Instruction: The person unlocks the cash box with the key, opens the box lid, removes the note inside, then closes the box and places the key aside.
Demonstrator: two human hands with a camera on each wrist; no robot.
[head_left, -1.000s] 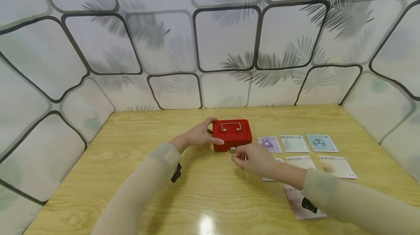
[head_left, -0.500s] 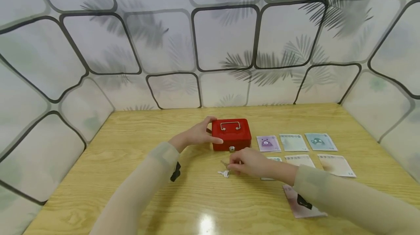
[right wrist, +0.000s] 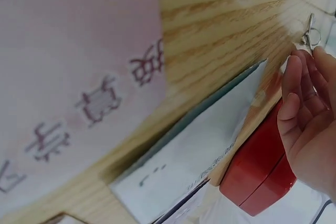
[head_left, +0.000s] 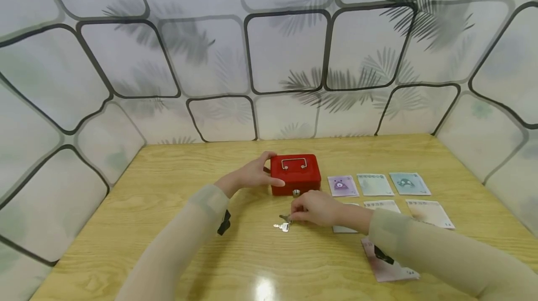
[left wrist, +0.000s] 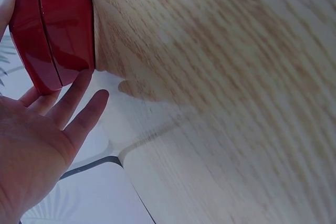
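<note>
A small red cash box [head_left: 296,170] with a wire handle on its lid stands on the wooden table, lid down. My left hand [head_left: 257,172] holds its left end, thumb at the front and fingers behind; the left wrist view shows those fingers [left wrist: 73,100] against the red wall. A round silver lock [head_left: 296,193] sits low on the front. Nearer to me, my right hand [head_left: 315,208] pinches a ring of small keys [head_left: 282,227] close over the table. In the right wrist view the keys [right wrist: 308,31] stick out past the fingertips.
Play banknotes lie in rows to the right of the box, among them a purple one [head_left: 343,185], a blue one [head_left: 409,184] and a pink one [head_left: 388,263] nearer me. Part of one is under the right forearm. A patterned cloth wall [head_left: 290,53] closes off the back and sides.
My right hand has drawn back from the lock toward me with the keys, which now show over the table left of its fingers. The left hand keeps its hold on the cash box.
</note>
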